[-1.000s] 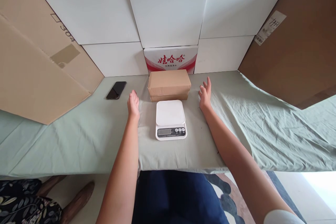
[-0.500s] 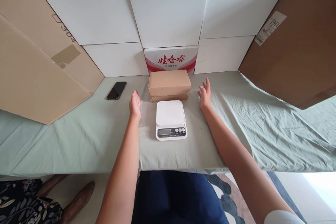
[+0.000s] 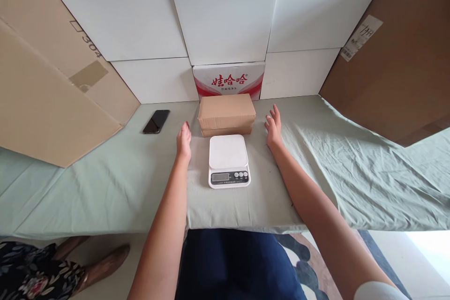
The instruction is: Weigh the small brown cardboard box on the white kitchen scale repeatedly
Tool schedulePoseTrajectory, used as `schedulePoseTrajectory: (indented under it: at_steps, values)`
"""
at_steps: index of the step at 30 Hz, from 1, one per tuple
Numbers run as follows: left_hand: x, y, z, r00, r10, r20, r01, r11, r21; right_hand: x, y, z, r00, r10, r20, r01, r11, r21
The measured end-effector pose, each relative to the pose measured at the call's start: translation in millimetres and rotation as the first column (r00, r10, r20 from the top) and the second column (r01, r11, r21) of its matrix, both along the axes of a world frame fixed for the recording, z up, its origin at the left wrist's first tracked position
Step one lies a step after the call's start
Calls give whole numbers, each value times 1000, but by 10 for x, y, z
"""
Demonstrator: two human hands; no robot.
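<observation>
Both hands open, fingers spread, holding nothing: left hand (image 3: 184,139) and right hand (image 3: 273,127) flank the brown parcel (image 3: 227,113), each just beside an end, not touching as far as seen. Parcel lies flat at table centre, w/ its back against the red-lettered carton (image 3: 228,79).

Largest first: white cardboard panels (image 3: 225,18) form a rear wall; brown cardboard sheets lean at left (image 3: 45,84) & right (image 3: 404,56). Pale green cloth (image 3: 351,173) covers the table, wrinkled on the right. White kitchen scale (image 3: 228,160) sits just in front of the parcel, between the forearms. Black phone (image 3: 156,121) lies left, well apart from left hand.
</observation>
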State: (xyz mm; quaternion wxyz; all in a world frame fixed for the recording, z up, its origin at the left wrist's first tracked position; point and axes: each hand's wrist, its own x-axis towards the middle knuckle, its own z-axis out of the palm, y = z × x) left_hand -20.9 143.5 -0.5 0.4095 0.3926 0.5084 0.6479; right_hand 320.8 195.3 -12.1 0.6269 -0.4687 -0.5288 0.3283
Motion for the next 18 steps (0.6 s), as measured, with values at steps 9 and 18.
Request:
schedulePoseTrajectory:
  at_steps: [9, 18]
  values:
    - [81, 10, -97, 996, -49, -68, 50, 999, 15, -57, -28, 23, 998, 53, -40, -55, 998, -32]
    - [191, -51, -102, 974, -185, -135, 196, 977, 78, -311, -155, 52, 975, 217, -55, -221, 972, -83]
